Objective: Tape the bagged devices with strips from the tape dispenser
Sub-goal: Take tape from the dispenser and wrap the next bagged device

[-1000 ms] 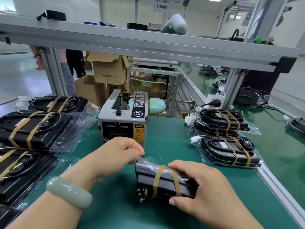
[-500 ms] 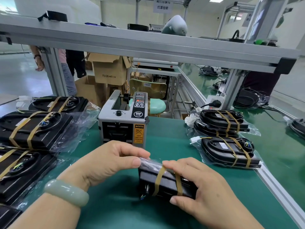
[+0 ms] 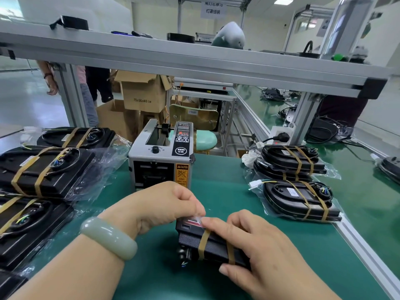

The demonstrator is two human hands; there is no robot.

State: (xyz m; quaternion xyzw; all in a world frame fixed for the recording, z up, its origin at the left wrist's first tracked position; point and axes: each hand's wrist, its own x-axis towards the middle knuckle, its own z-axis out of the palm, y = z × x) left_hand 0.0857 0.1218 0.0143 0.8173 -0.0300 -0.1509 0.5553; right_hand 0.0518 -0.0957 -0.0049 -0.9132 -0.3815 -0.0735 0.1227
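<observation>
bagged device (image 3: 207,245): black boxy unit, mesh-textured face, 2 tan bands, on green mat (image 3: 249,191) front-centre, just in front of tape dispenser (image 3: 160,161) (grey metal box). L hand (image 3: 155,206) pinches glossy clear film (image 3: 195,220) at its top end. R hand (image 3: 255,245) is curled round the body, gripping. Similar banded units in crinkly bags: L stack (image 3: 43,172), R stack (image 3: 298,200).

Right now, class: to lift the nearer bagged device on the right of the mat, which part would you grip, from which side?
Probably the bagged device at its middle, across the narrow width between its tape bands, from above: it lies flat, and the loose bag and white connector offer no firm hold.
</observation>
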